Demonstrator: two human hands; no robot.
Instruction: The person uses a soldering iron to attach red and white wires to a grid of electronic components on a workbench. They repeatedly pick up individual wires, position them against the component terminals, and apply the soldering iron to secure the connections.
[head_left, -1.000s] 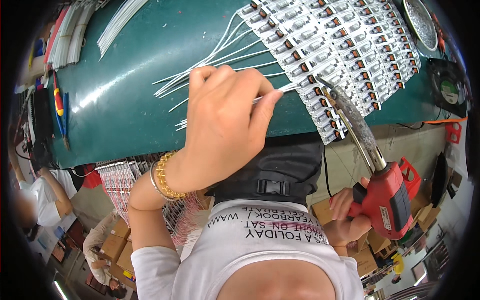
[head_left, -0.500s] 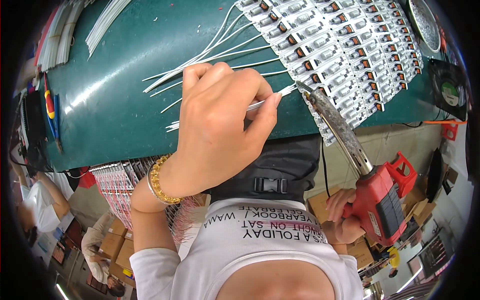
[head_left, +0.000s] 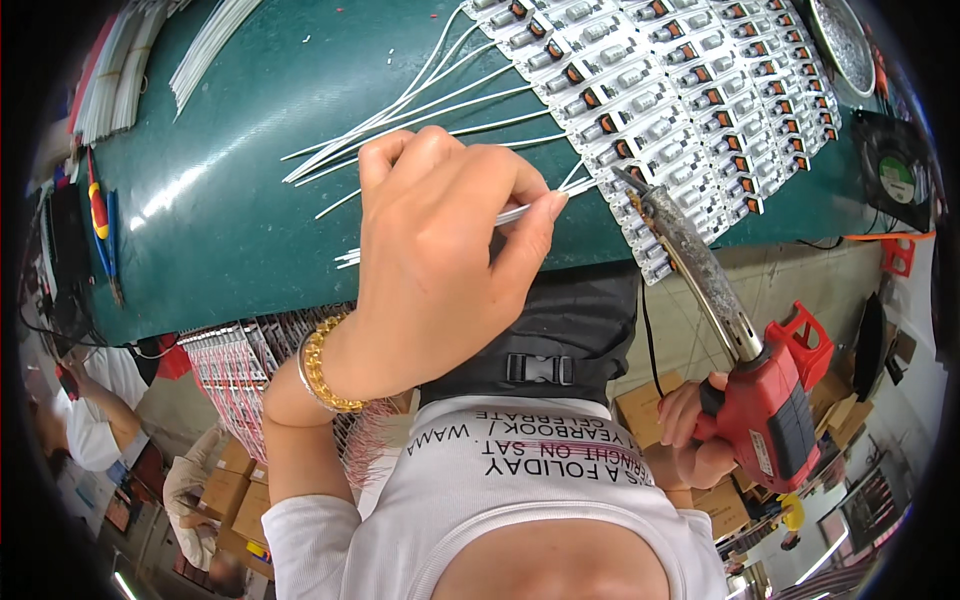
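Observation:
My left hand [head_left: 440,250] pinches a small bundle of thin white wires [head_left: 513,215] between thumb and forefinger. Their front ends reach the left edge of a panel of small circuit boards [head_left: 690,130], and their back ends stick out behind the hand. My right hand [head_left: 697,430] grips the handle of a red soldering gun [head_left: 765,420]. Its dark tip [head_left: 622,174] is over the panel's edge, just right of the wire ends; whether it touches a board cannot be told. Several other white wires [head_left: 430,100] run leftward from boards farther up that edge.
Loose white wires [head_left: 210,45] lie at the back left of the green table [head_left: 230,220]. A red-yellow handled tool [head_left: 97,205] lies at left. A metal bowl [head_left: 845,45] and a black fan [head_left: 893,170] sit at right. Wired boards [head_left: 250,370] hang below the front edge.
The soldering gun and its tip have shifted slightly right. The panel has slid a little left and toward me. One wire end now stands apart from the bundle at the panel's edge.

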